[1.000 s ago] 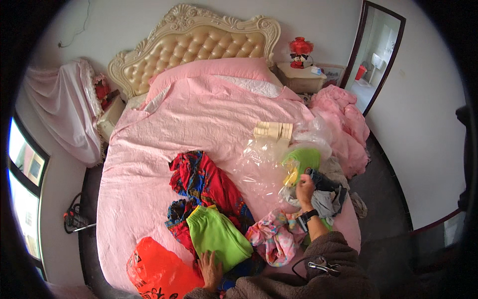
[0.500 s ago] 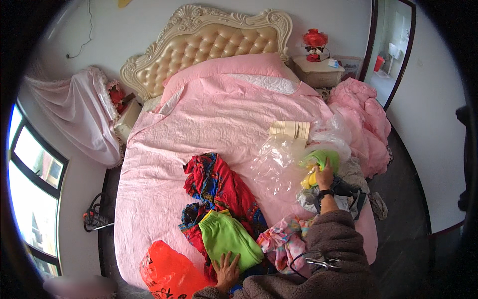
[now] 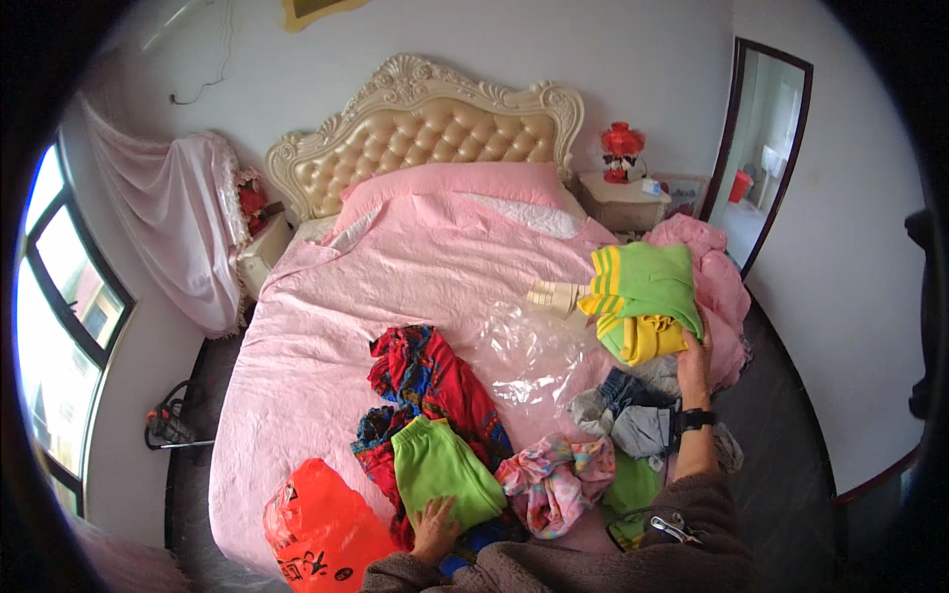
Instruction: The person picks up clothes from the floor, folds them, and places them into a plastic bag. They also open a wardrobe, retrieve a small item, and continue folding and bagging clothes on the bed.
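Observation:
My right hand (image 3: 694, 362), a dark band on its wrist, grips a bright green sweatshirt (image 3: 652, 275) with yellow-striped edges and a yellow part folded against it. The sweatshirt is held up over the bed's right side. Spread fingers of my left hand (image 3: 435, 529) rest on light green elastic-waist pants (image 3: 441, 472). Under those pants lies a red and blue patterned garment (image 3: 460, 381). Between my arms is a crumpled pink multicoloured garment (image 3: 559, 482). Grey and denim-blue clothes (image 3: 643, 427) lie just below the sweatshirt.
A red plastic bag (image 3: 321, 524) sits at the bed's near left. Clear plastic wrapping (image 3: 529, 351) and a cream banded stack (image 3: 559, 298) lie mid-bed on the pink cover (image 3: 297, 385). A bunched pink quilt (image 3: 727, 346) fills the right edge. Another green garment (image 3: 633, 482) lies beside my right forearm.
My right hand has lifted the green and yellow sweatshirt up and to the right from beside the clear wrapping. My left hand stays on the green pants. The view has tilted up.

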Action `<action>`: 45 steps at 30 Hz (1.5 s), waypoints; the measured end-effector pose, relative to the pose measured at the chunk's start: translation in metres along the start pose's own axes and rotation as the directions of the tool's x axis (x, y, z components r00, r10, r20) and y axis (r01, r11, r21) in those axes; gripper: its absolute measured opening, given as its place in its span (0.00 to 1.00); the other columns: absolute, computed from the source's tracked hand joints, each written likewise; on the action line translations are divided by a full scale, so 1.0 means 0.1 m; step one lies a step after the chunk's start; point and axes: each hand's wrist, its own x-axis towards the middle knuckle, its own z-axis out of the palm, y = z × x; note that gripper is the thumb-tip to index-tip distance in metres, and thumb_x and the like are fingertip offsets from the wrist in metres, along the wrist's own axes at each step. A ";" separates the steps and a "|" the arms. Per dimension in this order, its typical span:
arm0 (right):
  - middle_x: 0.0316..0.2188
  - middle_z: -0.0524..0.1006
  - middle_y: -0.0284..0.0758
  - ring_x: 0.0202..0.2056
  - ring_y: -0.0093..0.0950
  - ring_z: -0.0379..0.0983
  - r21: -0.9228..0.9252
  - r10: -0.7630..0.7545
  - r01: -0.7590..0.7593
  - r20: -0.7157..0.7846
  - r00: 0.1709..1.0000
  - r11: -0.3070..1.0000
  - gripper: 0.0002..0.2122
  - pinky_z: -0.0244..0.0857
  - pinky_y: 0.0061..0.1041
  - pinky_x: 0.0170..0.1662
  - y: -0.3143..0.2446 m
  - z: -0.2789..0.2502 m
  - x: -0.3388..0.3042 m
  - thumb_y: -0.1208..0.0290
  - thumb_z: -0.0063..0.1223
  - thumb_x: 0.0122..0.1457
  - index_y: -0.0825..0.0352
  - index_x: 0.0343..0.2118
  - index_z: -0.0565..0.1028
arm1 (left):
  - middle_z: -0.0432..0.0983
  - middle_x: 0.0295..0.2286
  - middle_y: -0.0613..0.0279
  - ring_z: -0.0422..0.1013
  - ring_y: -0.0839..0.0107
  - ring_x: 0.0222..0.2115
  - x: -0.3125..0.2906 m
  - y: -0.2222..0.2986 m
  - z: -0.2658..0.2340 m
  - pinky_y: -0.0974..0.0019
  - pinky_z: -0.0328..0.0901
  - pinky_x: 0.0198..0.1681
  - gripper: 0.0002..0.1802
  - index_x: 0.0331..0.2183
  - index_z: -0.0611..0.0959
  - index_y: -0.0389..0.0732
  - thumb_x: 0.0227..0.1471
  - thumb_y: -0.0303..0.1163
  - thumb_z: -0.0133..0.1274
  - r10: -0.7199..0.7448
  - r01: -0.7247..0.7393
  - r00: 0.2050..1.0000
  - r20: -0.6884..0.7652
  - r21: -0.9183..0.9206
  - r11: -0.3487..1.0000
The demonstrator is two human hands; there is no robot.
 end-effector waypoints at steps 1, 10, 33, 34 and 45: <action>0.58 0.65 0.36 0.57 0.30 0.62 -0.006 -0.018 0.018 0.016 1.000 1.000 0.23 0.58 0.32 0.58 -0.18 0.09 -0.03 0.72 0.51 0.60 0.67 0.59 0.64 | 0.56 0.59 0.48 0.51 0.46 0.61 0.00 0.09 -0.09 0.38 0.47 0.61 0.37 0.61 0.63 0.51 0.49 0.35 0.54 0.058 -0.066 0.995 -0.086 -0.093 0.993; 0.50 0.73 0.36 0.53 0.28 0.66 -0.282 0.023 0.126 0.470 0.883 0.951 0.23 0.57 0.26 0.58 -0.94 1.18 -1.09 0.81 0.36 0.49 0.71 0.51 0.73 | 0.47 0.61 0.39 0.47 0.42 0.62 -0.19 1.36 -1.23 0.47 0.49 0.63 0.56 0.61 0.59 0.42 0.32 0.39 0.71 0.357 -0.448 0.681 -0.640 0.022 0.894; 0.55 0.68 0.40 0.55 0.28 0.64 -0.455 0.357 -0.007 0.690 0.630 0.891 0.29 0.64 0.28 0.53 -0.37 2.27 -2.61 0.62 0.58 0.59 0.66 0.60 0.62 | 0.71 0.51 0.56 0.71 0.61 0.48 -0.90 0.09 -0.26 0.56 0.66 0.54 0.30 0.57 0.65 0.40 0.53 0.30 0.53 -0.005 0.060 0.997 0.080 -0.786 -0.615; 0.56 0.66 0.40 0.56 0.29 0.63 -0.415 0.388 -0.070 0.761 0.519 0.907 0.32 0.61 0.28 0.55 -0.30 2.23 -2.63 0.61 0.59 0.58 0.66 0.62 0.58 | 0.71 0.51 0.55 0.71 0.61 0.48 -0.87 0.06 -0.21 0.56 0.66 0.54 0.30 0.57 0.65 0.40 0.53 0.30 0.53 0.017 0.055 0.998 0.057 -0.770 -0.636; 0.58 0.62 0.40 0.59 0.32 0.59 -0.376 0.487 -0.318 0.756 0.437 0.870 0.45 0.55 0.32 0.61 0.20 2.07 -2.82 0.66 0.66 0.49 0.65 0.66 0.47 | 0.67 0.54 0.55 0.68 0.61 0.52 -0.59 0.17 -0.32 0.56 0.63 0.57 0.34 0.60 0.60 0.41 0.55 0.35 0.52 0.027 0.078 0.997 0.074 -0.932 -0.353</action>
